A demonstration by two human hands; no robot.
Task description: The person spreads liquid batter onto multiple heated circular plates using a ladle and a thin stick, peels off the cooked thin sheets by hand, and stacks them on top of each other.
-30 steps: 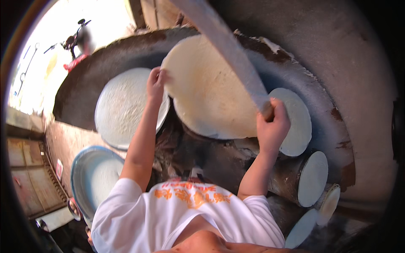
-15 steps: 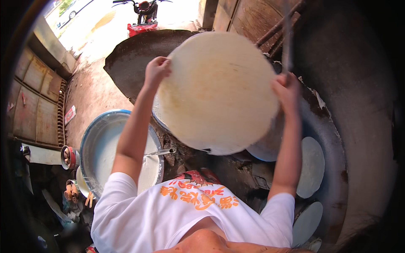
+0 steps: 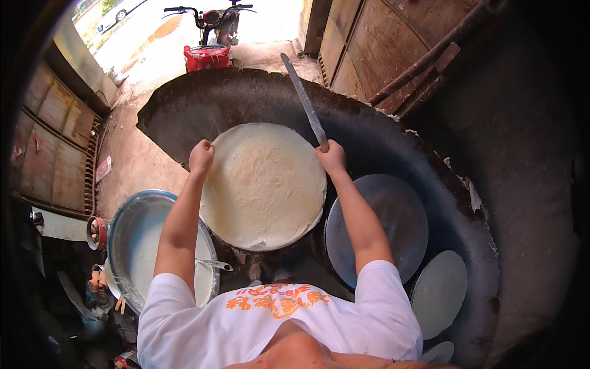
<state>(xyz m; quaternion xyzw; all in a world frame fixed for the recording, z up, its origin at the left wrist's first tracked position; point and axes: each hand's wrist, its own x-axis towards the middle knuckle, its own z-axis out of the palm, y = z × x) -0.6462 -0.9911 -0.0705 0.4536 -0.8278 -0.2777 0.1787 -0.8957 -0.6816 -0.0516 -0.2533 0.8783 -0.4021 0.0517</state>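
A large round pale pancake (image 3: 264, 190), faintly browned in the middle, lies flat over a round surface in front of me. My left hand (image 3: 201, 157) is closed at its upper left edge, the fingertips pinching the rim. Around the handle of a long, flat metal spatula (image 3: 302, 98) my right hand (image 3: 332, 157) is closed. The blade points up and away to the left. That hand also meets the pancake's right edge; whether its fingers grip the edge too, I cannot tell.
A dark round griddle (image 3: 393, 215) sits beneath my right forearm. Further right, other round plates (image 3: 439, 294) carry pale sheets. A blue-rimmed tub (image 3: 136, 206) of white batter, with a ladle (image 3: 215, 264), stands left. A curved dark metal shield (image 3: 239, 86) rises behind.
Both hands have brought the pancake down, leftward and nearer to me, from raised to lying flat. The spatula has swung from upright at the right to leaning leftward. The right griddle is uncovered.
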